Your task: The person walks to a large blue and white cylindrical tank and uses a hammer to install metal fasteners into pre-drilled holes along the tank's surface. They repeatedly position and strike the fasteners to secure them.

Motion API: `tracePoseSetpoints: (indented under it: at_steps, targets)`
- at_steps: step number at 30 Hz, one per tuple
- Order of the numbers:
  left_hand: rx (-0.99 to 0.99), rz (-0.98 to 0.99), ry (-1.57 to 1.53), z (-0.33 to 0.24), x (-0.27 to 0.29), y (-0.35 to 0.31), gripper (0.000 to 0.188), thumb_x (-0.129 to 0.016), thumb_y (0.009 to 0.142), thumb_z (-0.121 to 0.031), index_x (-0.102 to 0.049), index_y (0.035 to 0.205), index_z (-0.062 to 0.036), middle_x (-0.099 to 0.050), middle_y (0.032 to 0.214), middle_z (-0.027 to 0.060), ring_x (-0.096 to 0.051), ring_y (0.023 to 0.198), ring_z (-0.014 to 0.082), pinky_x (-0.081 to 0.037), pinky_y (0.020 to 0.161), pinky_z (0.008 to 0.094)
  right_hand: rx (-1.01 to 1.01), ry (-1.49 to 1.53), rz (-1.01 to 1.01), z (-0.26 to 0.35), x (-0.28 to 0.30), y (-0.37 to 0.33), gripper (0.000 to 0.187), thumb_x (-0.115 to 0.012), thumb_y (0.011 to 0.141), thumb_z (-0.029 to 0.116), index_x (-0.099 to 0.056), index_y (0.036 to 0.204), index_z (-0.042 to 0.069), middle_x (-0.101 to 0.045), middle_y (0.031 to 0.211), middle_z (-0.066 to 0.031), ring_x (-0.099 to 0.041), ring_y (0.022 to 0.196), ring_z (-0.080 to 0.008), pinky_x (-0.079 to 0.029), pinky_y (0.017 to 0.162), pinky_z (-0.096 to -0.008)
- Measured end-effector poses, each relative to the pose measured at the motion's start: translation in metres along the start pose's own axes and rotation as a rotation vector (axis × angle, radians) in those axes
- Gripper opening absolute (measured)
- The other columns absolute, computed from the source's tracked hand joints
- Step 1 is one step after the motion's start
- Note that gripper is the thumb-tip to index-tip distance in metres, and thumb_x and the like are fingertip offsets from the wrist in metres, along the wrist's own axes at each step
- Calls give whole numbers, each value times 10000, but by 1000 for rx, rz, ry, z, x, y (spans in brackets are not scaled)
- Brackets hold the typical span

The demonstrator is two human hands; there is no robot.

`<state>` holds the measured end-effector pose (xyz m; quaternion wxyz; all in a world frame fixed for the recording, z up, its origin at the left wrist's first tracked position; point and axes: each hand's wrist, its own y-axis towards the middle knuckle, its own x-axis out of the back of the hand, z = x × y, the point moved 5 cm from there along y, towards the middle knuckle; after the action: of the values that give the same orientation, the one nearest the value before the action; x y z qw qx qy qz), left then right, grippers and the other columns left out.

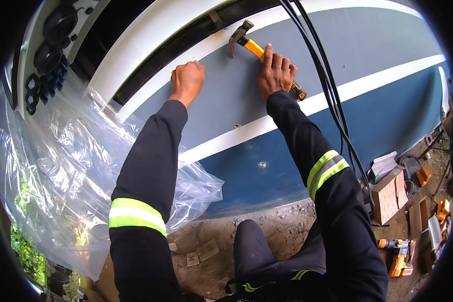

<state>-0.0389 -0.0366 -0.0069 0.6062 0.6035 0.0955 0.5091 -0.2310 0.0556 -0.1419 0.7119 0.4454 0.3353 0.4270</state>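
The fingers of a worker's right hand (277,74) wrap the handle of one claw hammer (255,50), index finger extended along it, its head up and to the left before a grey wall (226,90). The left hand (188,79), beside the hammer, is closed in a fist; whether it holds anything cannot be told. One reflective band circles each of two dark sleeves (297,136). Above the left hand, a dark recess (153,64) curves along white trim. At least two black cables (331,83) hang just right of the right hand, crossing in front of the wall. Clear plastic sheeting (60,166) drapes at left, covering the wall's lower corner behind the left forearm. Below, a blue section (236,186) meets a dirt floor (282,226), where two flat squares (208,250) lie. At right sit a cardboard box (390,196) and an orange-and-black power tool (401,257). Markings on the hammer's grip end and any print on the box are too small to read.
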Motion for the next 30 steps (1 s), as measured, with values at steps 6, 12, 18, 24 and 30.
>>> tracePoseSetpoints:
  at_steps: [6,12,18,24,30]
  targets:
    - [-38,-99,39,1,-6,0,421,-576,997,-279,-730,740,18,-672,681,270,-689,667,472,-568,676,513,-4,27,-38,-8,-12,-8,579,-685,948,158,-520,1503,136,-623,1049,-49,-578,940,-228,-408,857,-453]
    - [-75,-116,57,4,-5,-1,409,-589,1000,-279,-728,763,23,-661,660,262,-673,623,455,-533,606,514,1,38,-122,-8,-7,-6,520,-718,939,179,-591,1441,134,-637,1006,-8,-575,884,-198,-414,826,-410]
    - [-155,-173,113,0,-1,-3,388,-616,996,-235,-692,707,13,-659,622,226,-661,554,418,-534,552,479,26,8,-236,-10,-11,-7,482,-688,917,165,-627,1395,133,-634,952,-6,-574,846,-185,-414,777,-398]
    - [-81,-139,13,2,1,-12,439,-657,1011,-353,-671,752,2,-623,575,150,-637,532,328,-517,570,409,13,30,-237,-10,-11,-8,511,-769,914,199,-625,1404,181,-683,1017,0,-613,886,-181,-431,796,-381]
    - [-83,-137,-99,1,21,-38,317,-818,925,-301,-690,1013,-25,-660,801,40,-613,697,123,-526,645,297,66,13,-231,-10,13,-2,363,-680,907,169,-709,1253,63,-595,878,-18,-570,781,-182,-412,678,-350]
